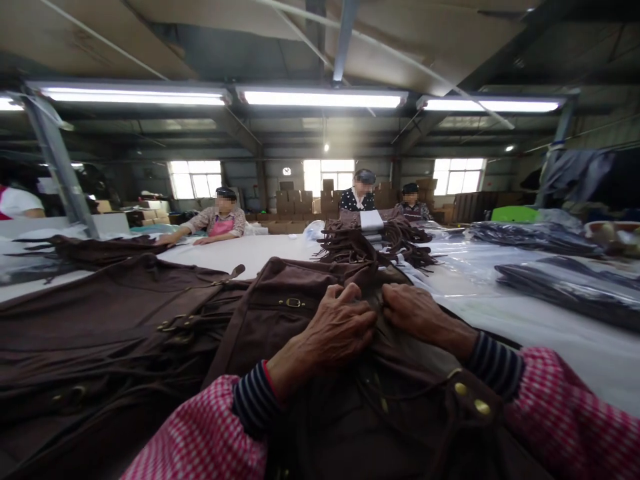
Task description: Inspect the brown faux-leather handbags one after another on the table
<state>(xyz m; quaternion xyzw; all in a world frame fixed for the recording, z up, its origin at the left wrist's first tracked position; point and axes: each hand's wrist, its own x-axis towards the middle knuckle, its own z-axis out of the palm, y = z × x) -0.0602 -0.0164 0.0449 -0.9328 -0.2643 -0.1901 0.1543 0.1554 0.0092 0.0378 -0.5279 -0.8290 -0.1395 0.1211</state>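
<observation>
A dark brown fabric bag (280, 333) with straps, a small buckle and brass rivets lies in front of me. My left hand (345, 323) is closed on the bag's fabric near its upper middle, fingers bent. Close to its right, my right hand (417, 313) is curled in a fist-like grip on the same bag's edge. The fingertips of both hands are partly hidden, and the exact part they pinch cannot be made out. To the left lies a pile of similar brown bags (100, 320) with buckles and straps.
A stack of brown strapped pieces (350, 240) with a white label stands ahead on the white table (270, 247). Dark items in clear plastic (565, 287) lie at the right. Co-workers are across the table; one in a pink apron (223, 228) reaches toward brown pieces (105, 250).
</observation>
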